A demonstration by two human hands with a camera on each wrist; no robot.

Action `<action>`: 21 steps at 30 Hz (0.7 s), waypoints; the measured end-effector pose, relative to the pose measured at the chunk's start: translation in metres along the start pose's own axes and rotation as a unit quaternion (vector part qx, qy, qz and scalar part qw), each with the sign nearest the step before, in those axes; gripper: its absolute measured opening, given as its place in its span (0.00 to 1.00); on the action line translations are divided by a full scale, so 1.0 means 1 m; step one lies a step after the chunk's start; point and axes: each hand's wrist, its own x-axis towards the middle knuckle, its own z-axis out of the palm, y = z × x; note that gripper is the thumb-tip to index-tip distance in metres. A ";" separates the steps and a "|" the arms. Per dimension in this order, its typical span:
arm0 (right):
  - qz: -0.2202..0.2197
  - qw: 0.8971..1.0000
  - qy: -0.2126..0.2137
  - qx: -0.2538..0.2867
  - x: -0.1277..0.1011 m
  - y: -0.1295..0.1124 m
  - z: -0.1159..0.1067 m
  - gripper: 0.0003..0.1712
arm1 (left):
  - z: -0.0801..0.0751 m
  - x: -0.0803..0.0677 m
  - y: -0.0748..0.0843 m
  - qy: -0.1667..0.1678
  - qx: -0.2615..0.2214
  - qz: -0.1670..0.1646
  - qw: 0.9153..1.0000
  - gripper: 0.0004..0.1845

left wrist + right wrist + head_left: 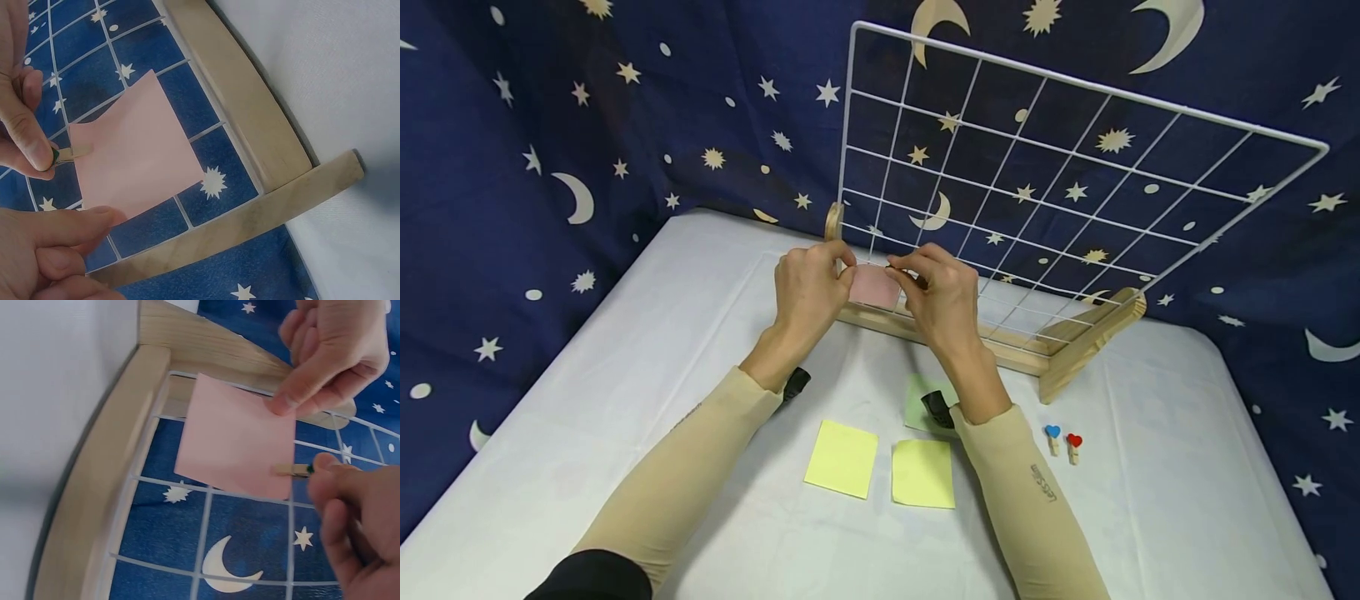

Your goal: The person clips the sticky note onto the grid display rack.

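A pink sticky note (pixel 874 286) (pixel 131 150) (pixel 237 444) is held against the lower left corner of a white wire grid (pixel 1075 167) standing in a wooden base (pixel 1090 333). My left hand (pixel 847 271) (pixel 94 231) pinches one corner of the note. My right hand (pixel 898 273) (pixel 319 472) pinches a small wooden clothespin (pixel 72 152) (pixel 290 469) whose tip sits on the note's edge at a grid wire. Both hands are close together in front of the grid.
Two yellow sticky notes (pixel 841 458) (pixel 922 473) lie on the white table (pixel 625 350) near me. A green note (pixel 917 396) lies partly under my right wrist. Two small clothespins, one with a blue heart (pixel 1052 437) and one with a red heart (pixel 1073 446), lie to the right. Star-patterned blue cloth surrounds the table.
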 end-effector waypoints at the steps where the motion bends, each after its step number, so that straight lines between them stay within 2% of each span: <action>1: 0.005 1.000 -0.007 -0.002 0.001 -0.001 -0.002 0.06 | 0.000 0.000 0.000 0.000 0.000 0.001 1.000 0.03; 6: 0.025 0.999 -0.030 0.002 0.002 -0.003 -0.007 0.08 | -0.001 0.000 0.001 0.001 0.004 0.004 1.000 0.03; 12: 0.027 0.999 -0.043 -0.001 0.001 -0.003 -0.009 0.09 | -0.002 0.000 0.002 0.009 0.012 0.002 1.000 0.03; 21: 0.015 0.999 -0.031 -0.002 -0.002 -0.003 -0.009 0.09 | -0.006 0.000 0.003 0.008 0.008 0.015 1.000 0.07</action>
